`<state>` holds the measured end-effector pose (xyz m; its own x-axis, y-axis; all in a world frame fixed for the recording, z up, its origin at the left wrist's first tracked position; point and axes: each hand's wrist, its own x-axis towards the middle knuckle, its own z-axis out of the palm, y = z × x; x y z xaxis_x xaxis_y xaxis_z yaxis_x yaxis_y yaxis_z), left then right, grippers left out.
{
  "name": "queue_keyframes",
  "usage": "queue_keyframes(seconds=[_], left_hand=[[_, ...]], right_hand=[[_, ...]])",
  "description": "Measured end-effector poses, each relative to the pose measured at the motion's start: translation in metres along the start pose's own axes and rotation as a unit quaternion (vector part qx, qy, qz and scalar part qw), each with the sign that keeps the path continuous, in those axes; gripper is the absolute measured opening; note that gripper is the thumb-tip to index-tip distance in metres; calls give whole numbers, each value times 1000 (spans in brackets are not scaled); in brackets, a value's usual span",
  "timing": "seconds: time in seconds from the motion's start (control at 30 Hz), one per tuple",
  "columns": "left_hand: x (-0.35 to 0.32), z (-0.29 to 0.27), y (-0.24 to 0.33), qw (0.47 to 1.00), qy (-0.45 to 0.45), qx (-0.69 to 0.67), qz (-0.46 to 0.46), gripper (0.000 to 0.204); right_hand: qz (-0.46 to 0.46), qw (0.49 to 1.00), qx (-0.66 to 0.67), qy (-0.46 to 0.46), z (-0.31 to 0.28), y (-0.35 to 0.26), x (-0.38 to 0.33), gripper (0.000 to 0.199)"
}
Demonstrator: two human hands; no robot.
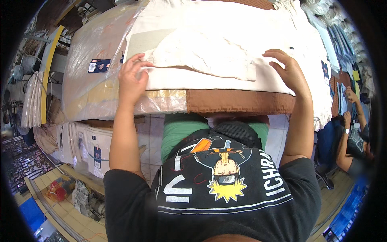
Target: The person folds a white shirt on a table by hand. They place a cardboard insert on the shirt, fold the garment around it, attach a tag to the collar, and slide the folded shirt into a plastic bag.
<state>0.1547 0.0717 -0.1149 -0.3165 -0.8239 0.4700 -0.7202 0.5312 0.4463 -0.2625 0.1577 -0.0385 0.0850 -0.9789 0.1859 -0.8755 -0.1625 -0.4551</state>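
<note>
Glare bleaches the white cloth [274,24] from where I stand, blurring its folds. The cream fabric piece [201,54] lies on it between the hands. The left hand [134,76], loosely curled with thumb parted, meets its left end, grip unclear; the right hand [288,70] spreads empty beyond the other.

Both bare forearms [125,135] stretch toward the far side. The left hand [135,76] points its bent fingers [145,63] rightward; the right hand [289,72] arches leftward, thumb [278,69] apart.
</note>
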Motion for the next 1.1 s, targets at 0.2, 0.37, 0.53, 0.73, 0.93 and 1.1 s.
queue_keyframes(seconds=[0.2,0.37,0.53,0.73,0.93,1.1], left_hand=[[61,23,19,996,28,-43,-67,22],[85,62,34,978,-69,40,-191,27],[71,66,33,980,-6,-5,-200,23],[65,79,51,993,6,118,-28,32],[140,75,-3,998,45,-14,-47,36],[255,90,-85,989,-58,68,-119,64]], right_hand=[[291,956,28,17,29,-4,18,36],[265,963,31,39,57,-5,28,32],[275,957,52,71,51,-15,35,27],[-55,964,-201,164,72,0,30,32],[-12,982,-138,127,44,35,41,29],[45,964,-192,176,-15,95,73,24]])
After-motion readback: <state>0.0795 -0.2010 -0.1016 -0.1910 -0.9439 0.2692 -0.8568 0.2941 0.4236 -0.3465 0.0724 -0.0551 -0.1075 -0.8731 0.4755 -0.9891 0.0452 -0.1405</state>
